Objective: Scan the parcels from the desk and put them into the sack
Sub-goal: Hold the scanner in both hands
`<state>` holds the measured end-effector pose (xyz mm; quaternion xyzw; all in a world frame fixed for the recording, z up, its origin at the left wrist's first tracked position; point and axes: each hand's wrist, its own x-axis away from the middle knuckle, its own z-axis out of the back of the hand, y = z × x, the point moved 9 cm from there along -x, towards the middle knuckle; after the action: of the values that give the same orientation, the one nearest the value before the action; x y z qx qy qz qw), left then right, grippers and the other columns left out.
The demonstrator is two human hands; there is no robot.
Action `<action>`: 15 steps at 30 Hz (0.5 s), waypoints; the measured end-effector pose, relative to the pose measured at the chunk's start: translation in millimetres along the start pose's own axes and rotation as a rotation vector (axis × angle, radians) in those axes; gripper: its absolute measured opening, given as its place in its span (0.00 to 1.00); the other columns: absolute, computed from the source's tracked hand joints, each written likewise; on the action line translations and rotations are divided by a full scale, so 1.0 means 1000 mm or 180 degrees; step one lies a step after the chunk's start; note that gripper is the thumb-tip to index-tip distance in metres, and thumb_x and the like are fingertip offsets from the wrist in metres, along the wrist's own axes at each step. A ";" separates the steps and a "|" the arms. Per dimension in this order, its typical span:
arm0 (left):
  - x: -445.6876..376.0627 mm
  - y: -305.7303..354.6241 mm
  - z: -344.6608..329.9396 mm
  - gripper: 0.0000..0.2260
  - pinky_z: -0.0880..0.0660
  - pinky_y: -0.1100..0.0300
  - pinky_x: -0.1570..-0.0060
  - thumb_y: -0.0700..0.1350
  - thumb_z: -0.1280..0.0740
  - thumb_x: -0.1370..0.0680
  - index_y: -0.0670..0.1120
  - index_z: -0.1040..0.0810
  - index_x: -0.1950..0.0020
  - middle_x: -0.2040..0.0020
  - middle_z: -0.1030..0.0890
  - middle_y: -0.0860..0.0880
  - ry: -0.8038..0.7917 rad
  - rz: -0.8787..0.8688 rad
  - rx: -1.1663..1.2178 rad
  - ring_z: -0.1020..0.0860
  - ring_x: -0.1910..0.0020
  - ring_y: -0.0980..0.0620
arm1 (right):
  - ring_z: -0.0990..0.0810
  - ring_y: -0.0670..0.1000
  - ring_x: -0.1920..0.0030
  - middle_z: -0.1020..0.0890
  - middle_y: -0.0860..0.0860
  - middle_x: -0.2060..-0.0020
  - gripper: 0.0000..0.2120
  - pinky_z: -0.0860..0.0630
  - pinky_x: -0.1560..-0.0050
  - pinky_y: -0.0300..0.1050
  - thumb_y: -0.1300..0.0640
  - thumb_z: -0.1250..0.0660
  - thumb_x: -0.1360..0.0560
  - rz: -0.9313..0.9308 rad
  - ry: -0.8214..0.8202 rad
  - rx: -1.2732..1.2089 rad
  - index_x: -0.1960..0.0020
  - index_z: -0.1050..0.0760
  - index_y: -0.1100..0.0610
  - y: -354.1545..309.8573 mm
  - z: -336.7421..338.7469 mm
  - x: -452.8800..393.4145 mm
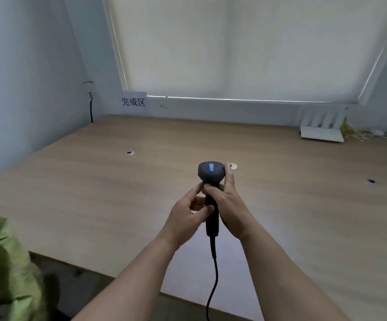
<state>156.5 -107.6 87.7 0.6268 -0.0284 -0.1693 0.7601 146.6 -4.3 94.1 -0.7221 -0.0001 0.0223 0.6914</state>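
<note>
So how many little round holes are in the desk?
3. One hole is left of the scanner, one sits just right of its head, one lies far right. The hands or arms may hide more.

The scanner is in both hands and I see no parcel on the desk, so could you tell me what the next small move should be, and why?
Probably set the scanner down on the desk. Both the left hand and right hand grip its handle, no parcel shows on the desk, and the green sack sits at its left edge. That suggests scanning may be finished, though parcels could lie out of view.
</note>
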 end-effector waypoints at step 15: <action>-0.012 -0.066 -0.045 0.25 0.21 0.61 0.53 0.36 0.36 0.22 0.52 0.34 0.26 0.50 0.16 0.49 -0.0226 0.0552 0.0457 0.17 0.52 0.51 | 0.16 0.53 0.51 0.16 0.54 0.49 0.23 0.22 0.41 0.53 0.66 0.41 0.19 -0.0672 0.0383 0.0721 0.29 0.31 0.46 0.089 0.050 0.043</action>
<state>142.0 -71.8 16.7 0.6684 -0.1215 -0.1225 0.7235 184.8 43.2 2.1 -0.6356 -0.0321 -0.0938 0.7657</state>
